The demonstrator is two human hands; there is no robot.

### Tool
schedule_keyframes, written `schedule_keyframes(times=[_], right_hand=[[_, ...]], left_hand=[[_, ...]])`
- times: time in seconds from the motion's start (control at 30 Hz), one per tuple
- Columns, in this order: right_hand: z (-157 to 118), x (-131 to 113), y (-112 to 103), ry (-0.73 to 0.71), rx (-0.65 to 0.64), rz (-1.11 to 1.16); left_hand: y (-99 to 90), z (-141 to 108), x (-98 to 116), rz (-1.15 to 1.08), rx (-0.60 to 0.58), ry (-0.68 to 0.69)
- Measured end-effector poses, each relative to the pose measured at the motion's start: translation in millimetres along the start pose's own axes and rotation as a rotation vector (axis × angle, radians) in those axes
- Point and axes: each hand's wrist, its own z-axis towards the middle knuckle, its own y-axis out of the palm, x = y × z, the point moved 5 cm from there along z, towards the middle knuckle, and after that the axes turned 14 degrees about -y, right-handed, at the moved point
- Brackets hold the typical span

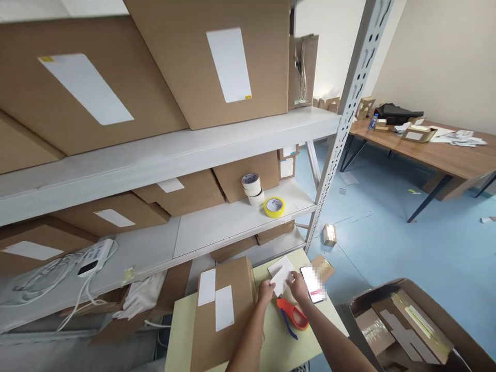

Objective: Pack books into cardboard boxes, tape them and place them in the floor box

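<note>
Between my two hands is a white paper slip (280, 281), held above a small pale yellow table (277, 356). My left hand (266, 291) pinches its lower left side, and my right hand (297, 287) has its fingers closed at the right edge. Another white sheet (276, 265) lies just behind the slip. A red tape dispenser (297, 316) with a blue part sits below my right hand. To the right of that hand lies a phone (312, 284) with a lit, partly blurred screen. A cardboard box (244, 289) with two white labels stands left of my hands.
A metal shelf (232, 219) holds large boxes, stacked white tape rolls (253, 189), a yellow tape roll (274, 207) and a power strip (96, 251). A bin of cardboard (403, 284) stands lower right; a brown table (445, 155) is behind. A small box (329, 234) lies on the floor.
</note>
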Motion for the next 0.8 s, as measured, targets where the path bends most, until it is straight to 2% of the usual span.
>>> schedule_keyframes(times=[0.2, 0.33, 0.43, 0.53, 0.6, 0.7, 0.8], right_hand=[[-3.8, -32.3, -30.2, -0.038, 0.023, 0.07], [-15.7, -49.4, -46.5, -0.093, 0.018, 0.064], [-28.8, -64.5, -55.5, -0.164, 0.033, 0.035], [-40.5, -83.0, -61.1, -0.25, 0.104, 0.06], [-44.8, -92.8, -62.4, -0.278, 0.142, 0.185], [-43.6, -100.3, -67.0, -0.275, 0.167, 0.439], [-35.8, -100.8, -81.3, -0.26, 0.216, 0.602]], left_hand=[[-31.5, -35.0, 4.9, 0.012, -0.015, 0.052], [-51.8, -63.6, 22.4, 0.245, 0.167, 0.173], [-56.4, -90.3, 42.6, 0.317, 0.255, 0.307], [-49.7, -112.6, 64.8, 0.245, 0.158, 0.47], [-46.8, -120.3, 77.3, 0.178, 0.061, 0.521], [-54.1, -120.6, 90.8, 0.118, -0.009, 0.501], [-67.1, -114.1, 99.0, 0.125, -0.092, 0.436]])
